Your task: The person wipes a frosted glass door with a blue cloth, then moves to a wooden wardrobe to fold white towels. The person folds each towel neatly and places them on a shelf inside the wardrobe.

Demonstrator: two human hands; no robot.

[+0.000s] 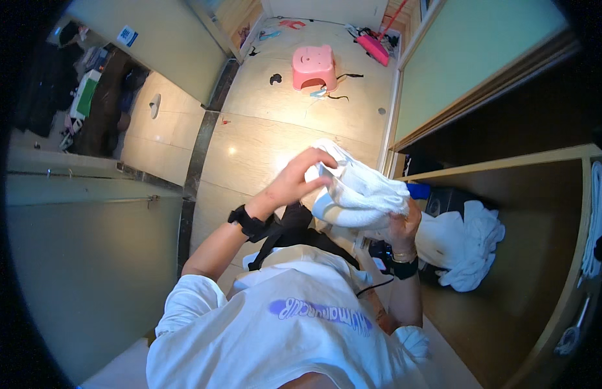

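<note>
Head view: white T-shirt [281, 337] nearest camera, lower centre. Above it, white towel [359, 194] held at chest height over floor, between both hands. Left hand [294, 178] fingers closed on towel's upper edge; right hand [401, 227] clamped on its lower right part. Wooden cabinet [541, 272] on right, open compartment holding crumpled white cloths [469, 243]. Pink stool [312, 67] well apart on floor.

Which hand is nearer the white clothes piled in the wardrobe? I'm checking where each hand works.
Right. The right hand grips the white towel from below, just beside the pile of white clothes. The left hand holds the towel's far side, farther off.
</note>
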